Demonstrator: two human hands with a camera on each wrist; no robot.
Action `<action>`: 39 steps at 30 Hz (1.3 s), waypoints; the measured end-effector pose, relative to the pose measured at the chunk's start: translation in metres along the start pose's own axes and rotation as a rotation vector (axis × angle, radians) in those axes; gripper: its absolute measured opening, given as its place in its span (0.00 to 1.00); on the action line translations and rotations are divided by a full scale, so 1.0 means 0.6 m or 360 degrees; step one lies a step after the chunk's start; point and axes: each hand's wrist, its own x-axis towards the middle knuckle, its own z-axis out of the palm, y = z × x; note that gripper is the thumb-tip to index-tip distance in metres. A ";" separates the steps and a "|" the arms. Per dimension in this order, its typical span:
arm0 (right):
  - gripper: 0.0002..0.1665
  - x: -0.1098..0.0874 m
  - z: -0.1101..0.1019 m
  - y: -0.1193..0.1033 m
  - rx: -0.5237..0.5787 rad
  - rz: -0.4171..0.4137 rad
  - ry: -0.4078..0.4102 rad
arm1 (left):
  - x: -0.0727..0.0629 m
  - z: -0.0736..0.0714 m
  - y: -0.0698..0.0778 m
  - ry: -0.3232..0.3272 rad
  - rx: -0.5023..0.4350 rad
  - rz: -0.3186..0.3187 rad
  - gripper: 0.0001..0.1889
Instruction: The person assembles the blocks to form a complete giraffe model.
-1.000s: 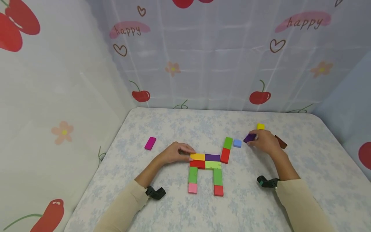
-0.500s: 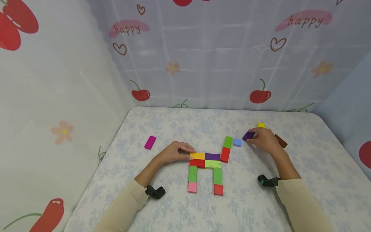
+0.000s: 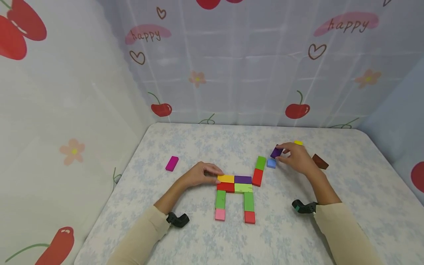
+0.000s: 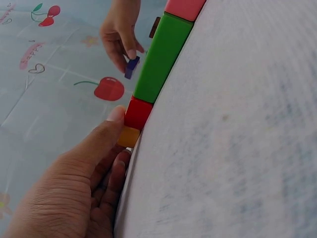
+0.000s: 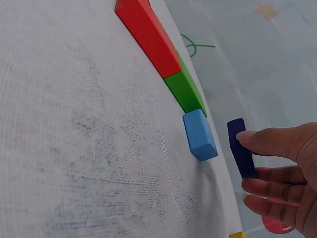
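Note:
Pinched between the thumb and fingers of my right hand (image 3: 296,159) is a dark purple block (image 5: 241,148), lifted off the table and tilted. Just below it in the head view lies a small blue block (image 3: 271,163). My left hand (image 3: 201,173) holds the left end of the orange block (image 3: 226,179), its thumb also against the red block (image 4: 138,113). Those two join a flat purple block (image 3: 243,179) and a light green block (image 3: 243,188) in a rectangle. Green legs run down from it, ending in a pink block (image 3: 220,215) and a red block (image 3: 250,217).
A slanted green block (image 3: 260,163) and red block (image 3: 257,177) adjoin the rectangle's right end. A magenta block (image 3: 172,163) lies at the left. Beyond my right hand are a brown block (image 3: 320,161) and a partly hidden yellow block (image 3: 298,142). Printed curtains surround the table (image 3: 198,140).
My right hand has moved left with the purple block and turned it more upright, over the far side of the blue block. The left hand stays in place.

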 end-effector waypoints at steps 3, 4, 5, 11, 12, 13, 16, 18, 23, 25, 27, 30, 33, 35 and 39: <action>0.27 0.010 0.003 -0.003 0.0013 -0.0023 -0.0037 | -0.005 -0.002 0.017 0.0005 -0.0022 0.0020 0.17; 0.27 0.014 0.003 -0.003 0.0008 -0.0035 -0.0051 | -0.006 -0.002 0.020 0.0009 -0.0024 0.0027 0.17; 0.27 0.018 0.004 -0.003 -0.0001 -0.0037 -0.0065 | -0.007 -0.002 0.022 0.0013 -0.0025 0.0034 0.17; 0.27 0.053 0.000 -0.007 -0.0080 -0.0044 -0.0162 | -0.007 -0.001 0.019 0.0025 -0.0027 0.0055 0.17; 0.27 0.059 0.000 -0.007 -0.0094 -0.0048 -0.0182 | -0.006 0.000 0.017 0.0026 -0.0029 0.0053 0.17; 0.27 0.065 0.000 -0.008 -0.0112 -0.0053 -0.0200 | -0.006 0.000 0.016 0.0026 -0.0029 0.0053 0.17; 0.26 0.080 0.002 -0.008 -0.0123 -0.0074 -0.0245 | -0.003 0.001 0.012 0.0026 -0.0035 0.0040 0.18; 0.25 0.087 0.007 -0.005 -0.0111 -0.0078 -0.0280 | -0.003 0.001 0.013 0.0019 -0.0037 0.0038 0.18; 0.26 0.096 0.022 0.002 -0.0062 -0.0007 -0.0347 | -0.003 -0.001 0.016 0.0004 -0.0037 0.0044 0.17; 0.26 0.096 0.024 0.003 -0.0063 -0.0010 -0.0345 | 0.000 0.000 0.006 0.0000 -0.0031 0.0038 0.17; 0.25 0.095 0.024 0.002 -0.0071 -0.0038 -0.0332 | 0.003 0.001 -0.009 0.0001 -0.0018 0.0027 0.18; 0.24 0.092 0.024 0.002 -0.0060 -0.0071 -0.0321 | 0.006 0.004 -0.029 0.0012 -0.0002 0.0008 0.18; 0.23 0.088 0.023 0.002 -0.0028 -0.0088 -0.0325 | 0.007 0.004 -0.033 0.0027 0.0009 0.0005 0.18; 0.23 0.086 0.024 0.001 -0.0007 -0.0095 -0.0331 | 0.007 0.004 -0.035 0.0033 0.0004 0.0007 0.18; 0.22 0.083 0.026 0.000 0.0008 -0.0114 -0.0329 | 0.007 0.003 -0.035 0.0039 -0.0002 0.0017 0.18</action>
